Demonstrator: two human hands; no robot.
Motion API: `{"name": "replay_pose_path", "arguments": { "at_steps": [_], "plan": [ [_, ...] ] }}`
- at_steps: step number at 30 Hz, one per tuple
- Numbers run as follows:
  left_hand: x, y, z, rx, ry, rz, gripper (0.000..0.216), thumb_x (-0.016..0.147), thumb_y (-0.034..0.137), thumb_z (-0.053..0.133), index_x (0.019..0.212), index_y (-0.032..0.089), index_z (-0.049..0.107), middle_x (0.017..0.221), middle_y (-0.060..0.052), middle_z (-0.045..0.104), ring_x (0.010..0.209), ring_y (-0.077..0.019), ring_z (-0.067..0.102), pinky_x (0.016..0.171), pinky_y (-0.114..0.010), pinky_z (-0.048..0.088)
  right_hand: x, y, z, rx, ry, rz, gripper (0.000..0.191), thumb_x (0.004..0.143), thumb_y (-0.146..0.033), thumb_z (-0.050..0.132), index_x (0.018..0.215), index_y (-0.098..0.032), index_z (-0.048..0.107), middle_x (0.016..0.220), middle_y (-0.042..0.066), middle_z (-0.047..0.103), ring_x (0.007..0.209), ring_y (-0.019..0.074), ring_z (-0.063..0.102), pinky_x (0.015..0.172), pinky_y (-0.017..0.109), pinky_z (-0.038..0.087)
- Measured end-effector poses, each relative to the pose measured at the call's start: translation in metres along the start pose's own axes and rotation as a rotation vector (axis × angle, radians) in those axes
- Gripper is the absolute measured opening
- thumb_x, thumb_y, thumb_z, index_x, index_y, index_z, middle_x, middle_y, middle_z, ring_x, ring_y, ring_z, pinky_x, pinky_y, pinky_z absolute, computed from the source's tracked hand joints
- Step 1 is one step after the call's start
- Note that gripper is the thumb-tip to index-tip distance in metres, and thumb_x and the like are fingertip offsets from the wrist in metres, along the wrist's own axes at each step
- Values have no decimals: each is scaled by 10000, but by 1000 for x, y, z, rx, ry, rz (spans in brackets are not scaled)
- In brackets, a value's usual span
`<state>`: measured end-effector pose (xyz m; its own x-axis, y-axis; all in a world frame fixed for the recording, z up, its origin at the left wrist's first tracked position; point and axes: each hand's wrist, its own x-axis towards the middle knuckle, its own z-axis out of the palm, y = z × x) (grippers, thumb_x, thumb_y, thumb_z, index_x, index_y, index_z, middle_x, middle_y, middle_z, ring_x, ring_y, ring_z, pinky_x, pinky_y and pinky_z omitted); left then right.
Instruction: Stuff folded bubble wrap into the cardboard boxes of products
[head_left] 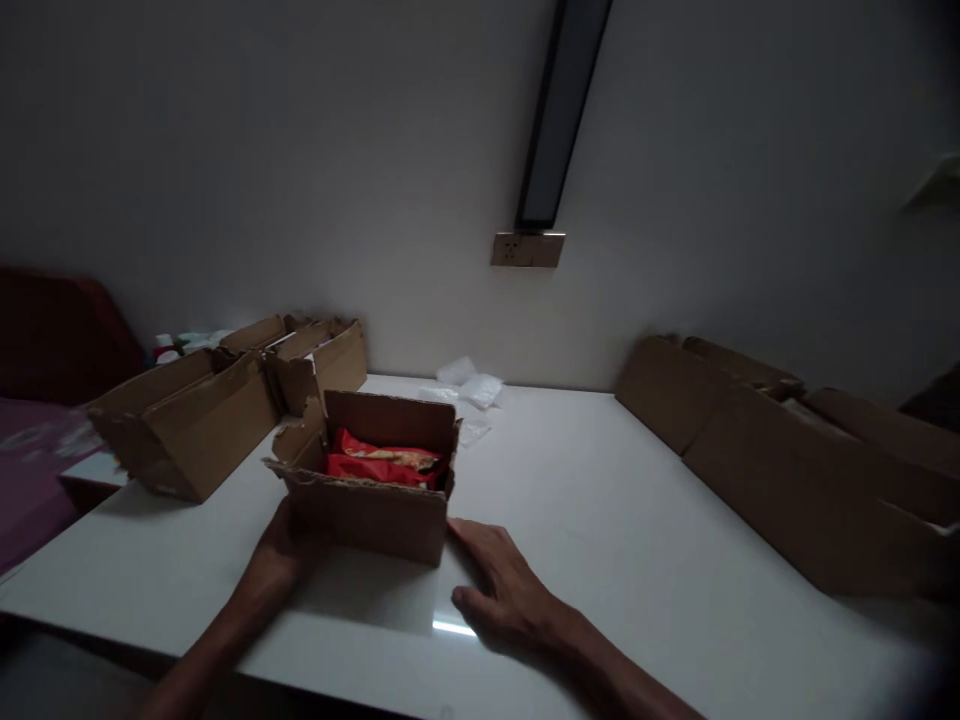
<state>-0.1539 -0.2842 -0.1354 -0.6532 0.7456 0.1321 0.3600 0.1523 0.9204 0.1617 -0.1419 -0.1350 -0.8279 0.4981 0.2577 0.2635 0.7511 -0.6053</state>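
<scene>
A small open cardboard box [371,515] stands on the white table [637,560], just in front of me. Red snack packets [379,462] lie inside it. My left hand [279,560] rests against the box's near left corner, fingers curled round its lower edge. My right hand [501,590] lies flat on the table beside the box's near right corner, fingers stretched out and touching the box's side.
Two larger open cardboard boxes [195,425] sit at the table's left edge. Flattened cardboard boxes [795,460] lie along the right side. Clear plastic bags [471,388] rest by the wall. A wall socket [527,249] is mounted above.
</scene>
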Motion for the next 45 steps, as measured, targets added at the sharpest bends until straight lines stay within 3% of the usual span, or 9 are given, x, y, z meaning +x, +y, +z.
{"name": "replay_pose_path", "arguments": {
  "at_steps": [5,9,16,23,30,34,38,41,45],
  "plan": [
    [10,-15,0,45,69,-43,647,647,482,704,1187,160,549,1147,-135,723,1055,-324,686,877,-398,578,57,38,6,-179,269,85,459,857,-271,558,1307,-195,610,1383,121,587,1273,277,525,1065,458,419],
    [10,-27,4,132,60,-36,634,669,496,680,1201,176,554,1138,-126,728,1048,-332,689,858,-392,577,100,75,-3,-307,478,217,354,834,-185,552,1162,-160,680,1457,188,494,1308,329,482,1037,532,395],
    [14,-35,4,244,99,-56,613,658,538,640,1154,183,580,1059,-131,743,999,-362,696,819,-435,580,152,102,-28,-366,529,88,339,768,-119,607,1072,-206,729,1523,128,437,1395,310,381,1074,470,323],
    [6,-31,13,285,122,-40,530,725,563,573,1120,210,575,1034,-100,742,986,-335,699,834,-438,568,191,122,-31,-196,567,137,547,882,-346,564,1394,-158,524,1392,157,573,1308,308,491,1076,483,334],
    [9,-33,19,316,159,-48,466,736,510,569,1104,226,599,1002,-88,756,991,-356,703,812,-448,581,213,114,-39,69,675,103,319,857,-363,600,1100,-189,711,1152,116,724,1126,264,630,1019,449,439],
    [8,-25,21,260,175,-12,482,712,498,589,1103,216,609,997,-89,759,985,-363,700,817,-450,579,200,89,-97,213,875,68,436,916,-445,500,1209,-151,632,1182,130,696,1057,211,655,920,378,521],
    [7,-16,16,210,104,31,515,729,524,577,1126,197,600,1036,-105,756,979,-339,707,829,-413,576,151,55,-147,306,990,55,427,850,-449,593,1165,-163,623,1099,86,693,896,163,665,838,326,539],
    [6,-10,10,196,29,24,556,704,513,611,1153,185,586,1086,-119,749,1003,-329,706,819,-379,582,90,42,-145,381,870,179,332,764,-396,683,996,-159,681,891,41,697,646,124,619,613,273,521],
    [2,-1,4,229,-13,22,573,710,510,605,1179,183,567,1162,-132,720,1046,-337,688,838,-384,572,5,41,-114,466,548,573,355,714,-359,693,1008,-161,682,874,52,693,557,112,552,457,246,437]
  ]
}}
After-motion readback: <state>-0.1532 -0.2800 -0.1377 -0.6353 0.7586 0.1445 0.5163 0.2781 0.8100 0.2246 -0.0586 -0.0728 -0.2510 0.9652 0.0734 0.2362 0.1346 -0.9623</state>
